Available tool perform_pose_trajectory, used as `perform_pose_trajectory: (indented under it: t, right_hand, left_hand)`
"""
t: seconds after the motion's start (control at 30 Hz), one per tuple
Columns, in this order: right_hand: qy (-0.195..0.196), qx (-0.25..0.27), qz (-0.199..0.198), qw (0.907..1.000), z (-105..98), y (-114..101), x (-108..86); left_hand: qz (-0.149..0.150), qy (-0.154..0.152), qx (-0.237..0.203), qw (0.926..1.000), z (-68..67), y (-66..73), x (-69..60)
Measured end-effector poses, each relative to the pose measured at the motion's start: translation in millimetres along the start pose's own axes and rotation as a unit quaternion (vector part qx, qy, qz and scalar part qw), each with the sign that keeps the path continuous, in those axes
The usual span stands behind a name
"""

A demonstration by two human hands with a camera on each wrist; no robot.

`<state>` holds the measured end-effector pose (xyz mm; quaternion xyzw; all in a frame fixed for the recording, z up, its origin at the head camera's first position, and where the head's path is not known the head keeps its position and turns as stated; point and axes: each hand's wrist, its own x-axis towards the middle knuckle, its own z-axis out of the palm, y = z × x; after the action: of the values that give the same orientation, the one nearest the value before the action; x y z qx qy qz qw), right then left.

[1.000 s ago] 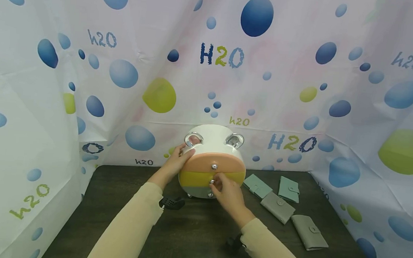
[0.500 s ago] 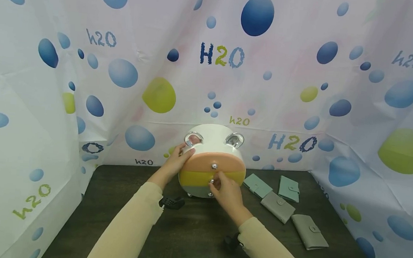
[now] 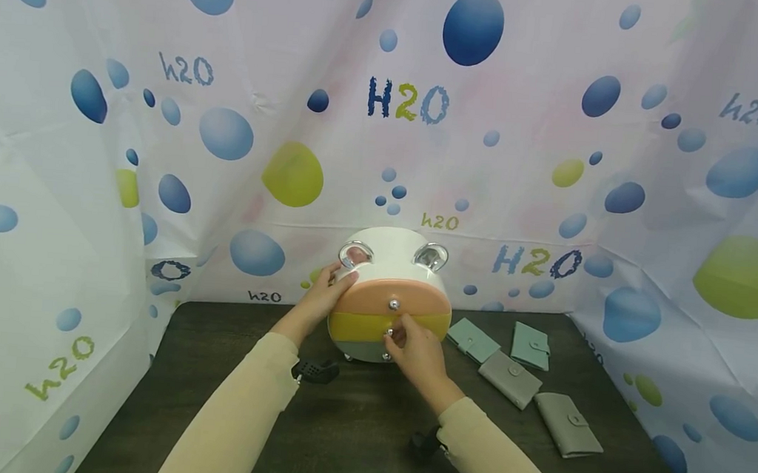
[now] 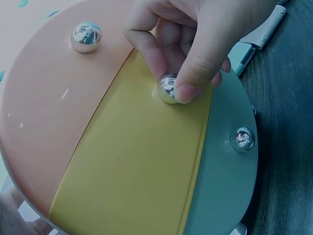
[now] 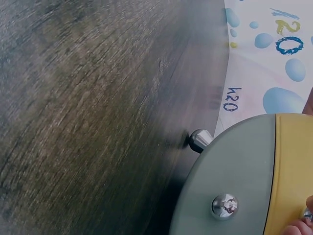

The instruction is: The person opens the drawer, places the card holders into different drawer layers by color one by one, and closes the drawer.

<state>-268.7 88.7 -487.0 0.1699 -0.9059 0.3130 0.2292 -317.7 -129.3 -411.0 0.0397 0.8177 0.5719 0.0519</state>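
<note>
A round white drawer cabinet (image 3: pixel 387 256) with two silver ears faces the person in the head view, its front banded orange, yellow and grey-green. My left hand (image 3: pixel 317 302) rests against its upper left side, thumb at the front rim. With thumb and fingertips my right hand (image 3: pixel 421 359) pinches the silver knob (image 4: pixel 167 89) of the yellow middle drawer (image 4: pixel 132 152). In the left wrist view the yellow front lies between the orange and green ones; whether it stands out slightly I cannot tell. Only fingertips (image 5: pixel 297 228) of the right hand show in the right wrist view.
Several snap-closed card cases lie on the dark table (image 3: pixel 349 442) right of the cabinet: two mint ones (image 3: pixel 474 340) (image 3: pixel 531 346) and two grey ones (image 3: pixel 510 380) (image 3: pixel 567 426). A patterned curtain (image 3: pixel 385 155) hangs behind and at both sides.
The right forearm has shifted slightly to the left since the earliest frame. Both hands keep their places on the cabinet and the knob.
</note>
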Motion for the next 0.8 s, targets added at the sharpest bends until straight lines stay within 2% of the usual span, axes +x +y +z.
perform_pose_trajectory:
  t: [0.5,0.8]
  right_hand:
    - [0.002,0.027,0.034,0.9991,-1,-2,-3.9]
    - [0.013,0.063,0.029,0.9975,0,-1,-10.2]
  left_hand:
    - [-0.006,-0.001,0.001,1.0000,0.3,-0.2,0.4]
    - [-0.005,0.000,0.000,1.0000,0.7,-1.0,-0.6]
